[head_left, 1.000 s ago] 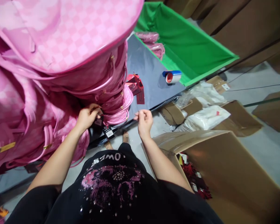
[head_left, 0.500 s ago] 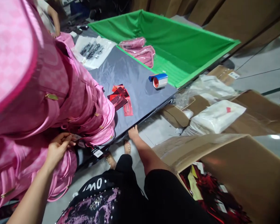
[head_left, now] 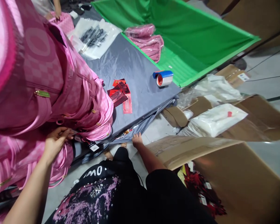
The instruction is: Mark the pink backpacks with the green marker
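My left hand (head_left: 57, 141) is closed in a pinch on a small tag (head_left: 71, 132) beside the lower pink bags. Stacked pink checkered bags (head_left: 84, 102) with handles and gold zipper pulls rise on the left. A black tag with a white label (head_left: 94, 147) hangs just right of that hand. At the table edge, my right hand (head_left: 137, 140) grips the grey cloth (head_left: 146, 123) and holds it away from the edge. Small red and orange items (head_left: 127, 132) show in the gap behind the cloth. Red packets (head_left: 121, 95) lie on the grey tabletop (head_left: 140, 77).
A blue-and-white tape roll (head_left: 164, 78) sits near a green fabric bin (head_left: 196, 59) holding wrapped pink bags (head_left: 151, 46). An open carton (head_left: 245, 165) with red packets stands at right. Cardboard and plastic (head_left: 217, 119) litter the floor. Another person's arm (head_left: 57, 8) is at upper left.
My right hand has pulled the grey cloth outward from the table edge, opening a gap with small items in it. My left hand keeps its pinch on the tag. The view has shifted slightly.
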Demonstrator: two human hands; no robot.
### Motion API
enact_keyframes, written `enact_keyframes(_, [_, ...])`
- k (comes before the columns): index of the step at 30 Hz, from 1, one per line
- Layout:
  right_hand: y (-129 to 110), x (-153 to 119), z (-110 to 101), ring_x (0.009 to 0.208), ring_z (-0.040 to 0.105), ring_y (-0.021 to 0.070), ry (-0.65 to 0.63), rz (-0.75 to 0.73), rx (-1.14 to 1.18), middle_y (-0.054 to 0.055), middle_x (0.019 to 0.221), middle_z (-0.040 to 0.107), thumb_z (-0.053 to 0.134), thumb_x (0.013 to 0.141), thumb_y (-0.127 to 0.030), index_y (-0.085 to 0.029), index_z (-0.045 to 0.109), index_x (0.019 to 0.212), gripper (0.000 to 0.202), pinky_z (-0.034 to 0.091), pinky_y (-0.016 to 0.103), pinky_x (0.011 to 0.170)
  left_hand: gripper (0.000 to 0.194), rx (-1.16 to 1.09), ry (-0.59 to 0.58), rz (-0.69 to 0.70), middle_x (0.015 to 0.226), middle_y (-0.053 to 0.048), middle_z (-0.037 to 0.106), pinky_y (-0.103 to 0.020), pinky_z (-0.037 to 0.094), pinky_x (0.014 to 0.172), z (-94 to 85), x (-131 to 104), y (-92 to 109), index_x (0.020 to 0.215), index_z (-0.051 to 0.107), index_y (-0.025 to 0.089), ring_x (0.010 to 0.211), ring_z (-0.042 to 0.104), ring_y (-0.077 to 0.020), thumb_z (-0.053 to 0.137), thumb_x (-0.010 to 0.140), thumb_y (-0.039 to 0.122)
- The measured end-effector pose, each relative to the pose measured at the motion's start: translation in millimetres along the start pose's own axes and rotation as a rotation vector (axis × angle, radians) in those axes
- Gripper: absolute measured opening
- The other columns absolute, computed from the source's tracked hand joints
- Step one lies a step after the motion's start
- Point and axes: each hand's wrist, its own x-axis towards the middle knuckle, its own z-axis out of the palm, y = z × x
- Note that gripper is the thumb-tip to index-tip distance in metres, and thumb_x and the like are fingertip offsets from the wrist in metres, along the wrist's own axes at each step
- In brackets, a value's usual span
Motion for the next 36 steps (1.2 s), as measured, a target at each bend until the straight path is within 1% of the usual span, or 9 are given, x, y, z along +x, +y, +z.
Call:
enact_keyframes(5, [-20,-5,3,0.110,0.061,0.0238,0.022,-0.111,0.115,0.010,0.127,0.060,0.062,0.094,-0.036,-0.017,0.058,0.125,0.036,0.053,0.047,0.093,0.036,0.018,0.016,0.031,0.083,-0.003,0.073,-0.023,0.052,0.054,-2.9,0,-3,0.089,0.063,0.019,0.062,0.067,-0.0149,0.072,0.069,0.048])
enact_keyframes(15, [-80,-12,-13,0.105,0.062,0.0208,0.249,-0.237,0.422,0.009,0.124,0.061,0.059,0.096,-0.036,-0.019,0.059,0.122,0.032,0.055,0.042,0.090,0.028,0.015,0.022,0.066,0.084,-0.004,0.075,-0.022,0.052,0.056,-5.5,1,-7,0.088,0.064,0.018,0.062,0.068,-0.0140,0.069,0.072,0.041])
enact_keyframes(20, [-89,-25,-17,0.113,0.060,0.0240,0.235,-0.173,0.429,0.010,0.129,0.058,0.061,0.095,-0.036,-0.018,0.058,0.125,0.035,0.051,0.048,0.096,0.026,0.018,0.021,0.063,0.082,-0.004,0.075,-0.021,0.052,0.054,-9.2,3,-7,0.084,0.064,0.018,0.063,0.068,-0.0146,0.069,0.071,0.041])
enact_keyframes(23, [-92,-34,-23,0.125,0.052,0.0286,0.195,-0.103,0.393,0.011,0.138,0.053,0.062,0.094,-0.036,-0.018,0.056,0.129,0.040,0.043,0.055,0.104,0.025,-0.039,0.010,0.029,0.076,-0.004,0.074,-0.023,0.052,0.052,-6.9,5,-7,0.081,0.061,0.019,0.058,0.067,-0.0149,0.069,0.069,0.038])
enact_keyframes(26, [-99,-46,-34,0.130,0.048,0.0303,0.169,-0.052,0.366,0.011,0.143,0.050,0.062,0.093,-0.038,-0.018,0.056,0.131,0.043,0.037,0.058,0.109,0.026,-0.108,-0.024,0.058,0.067,-0.001,0.070,-0.023,0.050,0.048,-3.6,10,-12,0.078,0.054,0.019,0.051,0.064,-0.0134,0.069,0.068,0.037])
enact_keyframes(28, [-104,-56,-45,0.123,0.054,0.0276,0.176,-0.036,0.373,0.011,0.135,0.056,0.062,0.093,-0.038,-0.017,0.059,0.126,0.039,0.042,0.054,0.105,0.027,-0.131,-0.047,0.086,0.065,0.000,0.069,-0.021,0.048,0.045,-2.3,13,-17,0.078,0.051,0.020,0.048,0.063,-0.0126,0.069,0.069,0.038])
enact_keyframes(31, [-112,-77,-76,0.099,0.066,0.0206,0.241,-0.059,0.424,0.008,0.107,0.069,0.053,0.098,-0.033,-0.015,0.065,0.109,0.024,0.052,0.042,0.092,0.027,-0.162,-0.101,0.119,0.065,0.000,0.068,-0.019,0.045,0.045,-3.2,16,-21,0.079,0.051,0.019,0.049,0.064,-0.0124,0.068,0.071,0.038])
enact_keyframes(33, [-121,-95,-109,0.087,0.069,0.0181,0.319,-0.124,0.477,0.007,0.094,0.072,0.042,0.102,-0.030,-0.015,0.066,0.102,0.029,0.054,0.035,0.084,0.027,-0.185,-0.153,0.145,0.067,-0.001,0.069,-0.020,0.046,0.047,-6.3,16,-22,0.083,0.054,0.018,0.050,0.065,-0.0129,0.067,0.073,0.040])
enact_keyframes(36, [-148,-120,-174,0.087,0.070,0.0165,0.454,-0.261,0.541,0.006,0.098,0.074,0.033,0.102,-0.034,-0.017,0.066,0.109,0.037,0.054,0.030,0.081,0.029,-0.203,-0.237,0.196,0.073,-0.005,0.072,-0.021,0.047,0.050,-13.9,16,-23,0.087,0.059,0.016,0.056,0.069,-0.0146,0.064,0.078,0.043])
